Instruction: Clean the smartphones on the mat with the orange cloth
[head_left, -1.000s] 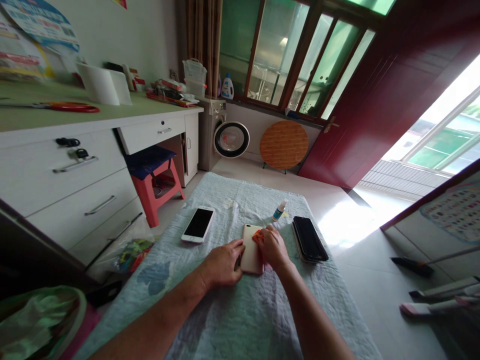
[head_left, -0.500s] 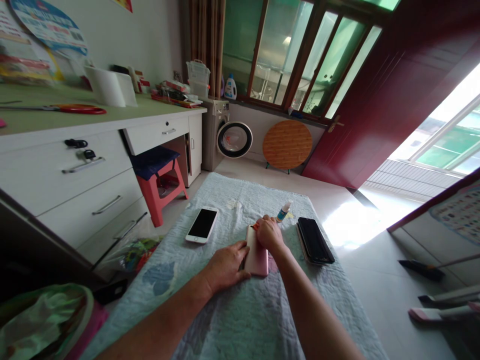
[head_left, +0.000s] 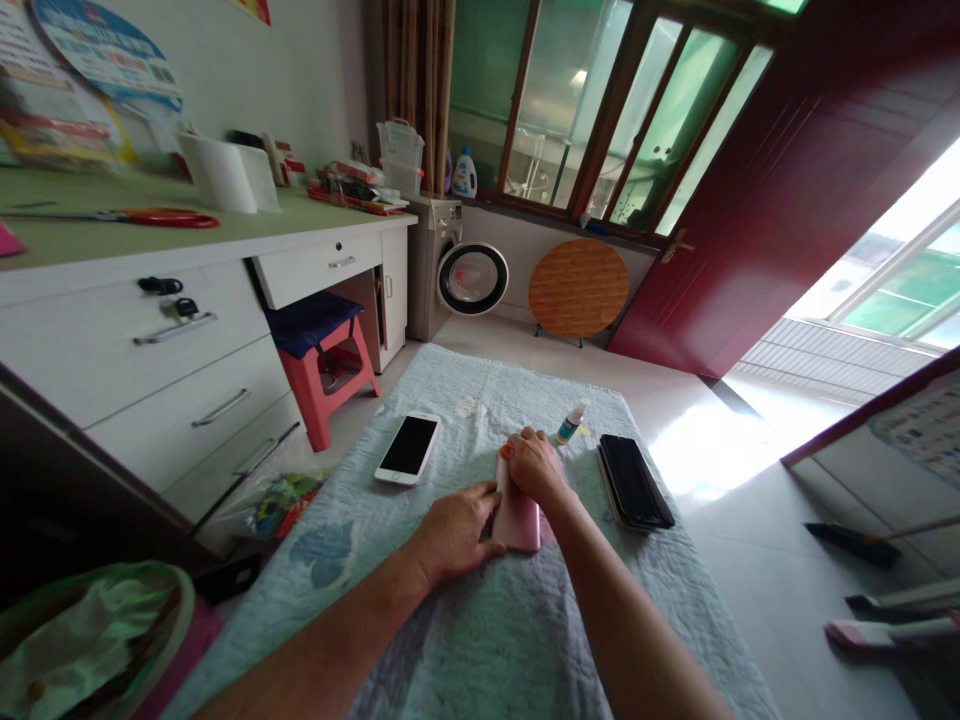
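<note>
A pink phone (head_left: 517,527) lies back side up on the cloth-covered table (head_left: 450,640). My left hand (head_left: 454,535) steadies it by the left edge, thumb near the lower end and fingers higher up. Over the phone's upper part, my right hand (head_left: 536,468) is closed on a small orange piece (head_left: 505,451), pressed against the back; most of that piece is hidden under the fingers. To the left rests a white phone (head_left: 407,447) with a dark screen. A small bottle with a white cap (head_left: 571,424) stands just beyond my right hand.
Black phones (head_left: 635,481) lie stacked at the table's right side. On the left are a white desk (head_left: 157,350), a red stool (head_left: 322,385) and a bin (head_left: 184,620). A washing machine (head_left: 433,270) with its door open and a round wooden tabletop (head_left: 579,288) are at the back.
My right hand has shifted slightly on the phone's upper part, and the orange piece now shows at its top left corner. My left hand keeps its hold; the view has turned a little.
</note>
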